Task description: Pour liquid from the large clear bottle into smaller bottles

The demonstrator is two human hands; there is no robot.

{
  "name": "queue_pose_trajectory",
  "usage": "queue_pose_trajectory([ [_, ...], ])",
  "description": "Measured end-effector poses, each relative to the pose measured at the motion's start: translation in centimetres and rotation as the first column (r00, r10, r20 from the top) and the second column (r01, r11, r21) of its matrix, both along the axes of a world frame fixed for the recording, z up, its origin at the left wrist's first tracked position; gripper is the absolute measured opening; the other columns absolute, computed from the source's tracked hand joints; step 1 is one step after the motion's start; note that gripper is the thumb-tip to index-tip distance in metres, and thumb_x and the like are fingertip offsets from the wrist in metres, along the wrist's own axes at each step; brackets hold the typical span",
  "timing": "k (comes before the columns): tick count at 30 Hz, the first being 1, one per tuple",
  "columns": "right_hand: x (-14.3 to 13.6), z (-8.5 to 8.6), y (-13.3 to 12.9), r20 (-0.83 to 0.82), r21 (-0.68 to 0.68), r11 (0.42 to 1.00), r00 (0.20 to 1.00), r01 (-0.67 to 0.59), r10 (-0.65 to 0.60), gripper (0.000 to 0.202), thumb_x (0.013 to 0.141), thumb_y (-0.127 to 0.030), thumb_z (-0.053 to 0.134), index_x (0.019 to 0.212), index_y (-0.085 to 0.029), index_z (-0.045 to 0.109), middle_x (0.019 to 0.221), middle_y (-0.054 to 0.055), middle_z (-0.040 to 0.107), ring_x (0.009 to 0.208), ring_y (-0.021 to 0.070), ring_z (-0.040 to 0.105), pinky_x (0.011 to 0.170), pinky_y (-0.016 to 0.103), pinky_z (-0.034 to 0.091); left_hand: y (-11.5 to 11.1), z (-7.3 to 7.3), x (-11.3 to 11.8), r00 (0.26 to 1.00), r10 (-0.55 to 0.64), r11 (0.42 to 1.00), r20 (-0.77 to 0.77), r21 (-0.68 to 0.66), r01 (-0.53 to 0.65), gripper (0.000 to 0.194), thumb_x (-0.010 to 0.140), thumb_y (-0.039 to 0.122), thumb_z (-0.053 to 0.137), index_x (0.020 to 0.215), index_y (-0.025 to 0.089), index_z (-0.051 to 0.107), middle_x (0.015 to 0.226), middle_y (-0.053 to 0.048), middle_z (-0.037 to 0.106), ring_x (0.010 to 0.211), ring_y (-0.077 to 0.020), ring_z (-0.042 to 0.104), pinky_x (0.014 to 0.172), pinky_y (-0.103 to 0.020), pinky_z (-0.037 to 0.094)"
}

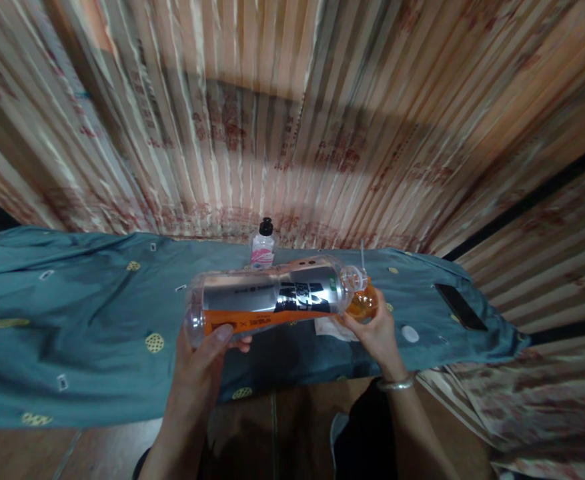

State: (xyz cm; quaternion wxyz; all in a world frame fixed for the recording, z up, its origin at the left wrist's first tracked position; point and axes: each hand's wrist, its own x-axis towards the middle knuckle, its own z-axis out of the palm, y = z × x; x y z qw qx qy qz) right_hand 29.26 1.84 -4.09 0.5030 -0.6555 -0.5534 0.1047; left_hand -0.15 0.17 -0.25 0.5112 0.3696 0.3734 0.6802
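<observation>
My left hand (205,353) is wrapped round the base end of a large clear plastic drink bottle (257,293) with a silver and orange label. The bottle lies almost level in the air, its open neck pointing right. Beneath that neck, my right hand (375,327) is closed round a small see-through orange container (363,301); whether the orange is the container's own colour or liquid, I cannot tell. A thin pale stick (363,255) rises by the container. The bottle's mouth overlaps the container's top, and I cannot tell if they touch.
A teal patterned cloth (102,300) covers the table. Behind the big bottle stands a small black-capped bottle (263,247). White tissue (332,328) lies near my right hand. Farther right are a white round piece (410,334) and a dark phone (459,307). Striped curtains (272,133) hang behind.
</observation>
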Motion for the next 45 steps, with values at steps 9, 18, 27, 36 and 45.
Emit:
queue_pose_trajectory([
  [9, 0.4, -0.5, 0.2, -0.04, -0.045, 0.998, 0.999, -0.034, 0.032, 0.079, 0.065, -0.052, 0.084, 0.13, -0.016, 0.056, 0.118, 0.015, 0.074, 0.104, 0.0334, 0.073, 0.096, 0.052, 0.058, 0.0, 1.5, 0.2, 1.0, 0.007, 1.0, 0.023, -0.013, -0.006, 0.048, 0.066, 0.038, 0.082, 0.109, 0.018, 0.071, 0.071, -0.004, 0.073, 0.053, -0.0218, 0.068, 0.044, -0.03, 0.056],
  [18, 0.2, -0.2, 0.3, -0.015, -0.027, 0.998, 0.998, -0.062, 0.062, 0.075, 0.065, -0.051, 0.084, 0.126, -0.017, 0.058, 0.115, 0.013, 0.075, 0.101, 0.0316, 0.073, 0.091, 0.047, 0.06, -0.4, 1.3, 0.0, 0.996, 0.036, 0.998, 0.081, -0.06, -0.031, 0.032, 0.065, 0.033, 0.083, 0.088, 0.017, 0.067, 0.073, -0.002, 0.073, 0.053, -0.0186, 0.068, 0.046, -0.028, 0.057],
  [27, 0.4, -0.3, 0.6, 0.032, -0.007, 0.997, 0.997, -0.074, 0.074, 0.073, 0.066, -0.052, 0.083, 0.125, -0.019, 0.058, 0.116, 0.013, 0.075, 0.105, 0.0333, 0.072, 0.093, 0.049, 0.059, -0.5, 0.8, -0.3, 0.989, 0.042, 0.998, 0.145, -0.057, -0.034, 0.034, 0.061, 0.033, 0.09, 0.082, 0.018, 0.068, 0.071, 0.0, 0.073, 0.052, -0.0175, 0.068, 0.046, -0.026, 0.058],
  [36, 0.6, 0.0, 1.1, -0.019, -0.047, 0.994, 0.995, -0.094, 0.093, 0.079, 0.062, -0.054, 0.085, 0.128, -0.019, 0.056, 0.124, 0.015, 0.072, 0.112, 0.0351, 0.07, 0.1, 0.053, 0.055, -0.3, 1.3, 0.1, 0.987, 0.042, 0.998, 0.157, -0.057, -0.033, 0.051, 0.058, 0.035, 0.092, 0.102, 0.019, 0.072, 0.077, -0.001, 0.074, 0.054, -0.0182, 0.069, 0.046, -0.027, 0.059],
  [45, 0.9, 0.0, 1.2, 0.005, -0.057, 0.993, 0.995, -0.1, 0.1, 0.08, 0.062, -0.056, 0.085, 0.127, -0.018, 0.057, 0.12, 0.015, 0.074, 0.108, 0.0358, 0.072, 0.098, 0.054, 0.057, -0.2, 1.5, 0.2, 0.99, 0.03, 0.998, 0.141, -0.052, -0.022, 0.061, 0.059, 0.034, 0.09, 0.115, 0.019, 0.07, 0.074, 0.0, 0.073, 0.052, -0.0183, 0.068, 0.044, -0.025, 0.056],
])
